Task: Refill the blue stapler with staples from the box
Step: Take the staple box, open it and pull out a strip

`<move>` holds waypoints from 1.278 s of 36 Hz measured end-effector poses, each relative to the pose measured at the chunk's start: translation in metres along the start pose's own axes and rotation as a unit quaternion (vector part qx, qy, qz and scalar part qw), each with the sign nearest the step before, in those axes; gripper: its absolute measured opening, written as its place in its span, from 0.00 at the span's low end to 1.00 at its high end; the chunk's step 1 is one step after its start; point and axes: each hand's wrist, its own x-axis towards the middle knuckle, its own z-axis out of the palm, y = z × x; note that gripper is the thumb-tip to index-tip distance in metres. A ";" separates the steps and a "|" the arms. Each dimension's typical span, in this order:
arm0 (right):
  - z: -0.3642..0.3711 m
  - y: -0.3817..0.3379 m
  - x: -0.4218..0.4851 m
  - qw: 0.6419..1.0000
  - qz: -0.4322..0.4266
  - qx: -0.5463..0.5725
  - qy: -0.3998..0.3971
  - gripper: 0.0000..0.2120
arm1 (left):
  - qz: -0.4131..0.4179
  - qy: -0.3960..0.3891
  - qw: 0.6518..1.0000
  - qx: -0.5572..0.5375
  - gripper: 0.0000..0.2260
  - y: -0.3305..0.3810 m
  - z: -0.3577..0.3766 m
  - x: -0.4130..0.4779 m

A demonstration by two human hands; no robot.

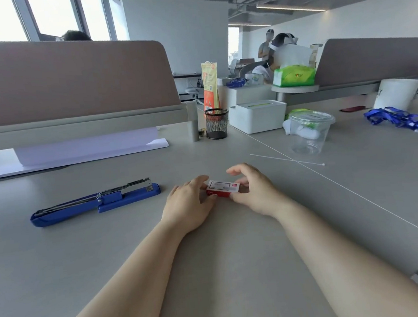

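A small red and white staple box [222,188] lies on the grey desk [211,259] in front of me. My left hand [189,205] grips its left end with thumb and fingers. My right hand [252,192] holds its right end, index finger raised above it. The blue stapler [93,202] lies flat to the left, swung fully open, its metal staple channel facing up. Neither hand touches the stapler.
A black mesh pen cup [216,123] and a white box [257,116] stand behind. A clear plastic cup [309,132], a thin white stick [286,160] and blue lanyards [399,119] lie to the right. White paper [81,151] rests below the divider.
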 end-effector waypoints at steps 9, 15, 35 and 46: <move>-0.002 -0.001 0.001 1.000 -0.005 0.010 -0.008 0.22 | -0.009 -0.017 0.999 -0.035 0.21 0.000 -0.002 -0.001; -0.009 -0.002 -0.003 0.999 0.028 0.014 -0.026 0.23 | 0.004 -0.007 1.000 0.007 0.18 -0.003 0.000 0.000; -0.019 0.001 -0.005 0.996 0.050 0.011 -0.072 0.20 | 0.042 -0.022 0.998 0.028 0.20 -0.004 -0.002 0.001; -0.026 0.012 -0.002 0.998 0.038 -0.042 -0.016 0.21 | 0.004 0.035 0.998 -0.055 0.19 -0.008 -0.003 0.002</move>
